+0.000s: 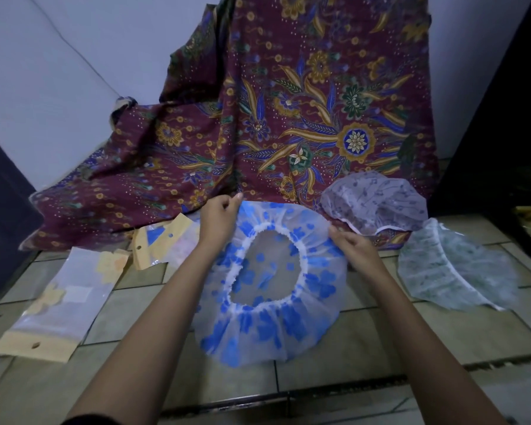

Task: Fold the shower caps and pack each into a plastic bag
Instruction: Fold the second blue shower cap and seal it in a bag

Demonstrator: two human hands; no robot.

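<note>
left hand, right hand pinch blue-flowered shower cap | fingertips apparently hidden

Looks like someone's home, work done right on tiled floor. Batik cloth draped against plain white wall, dark furniture leg at right. No bench, no shop fittings.

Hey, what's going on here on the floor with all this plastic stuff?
A person is holding a blue-flowered shower cap spread open on the tiled floor, the left hand and right hand each pinching its far edge. It is not yet folded. Two more caps, a grey one and a greenish one, lie to the right. Plastic bags wait on the left.
</note>
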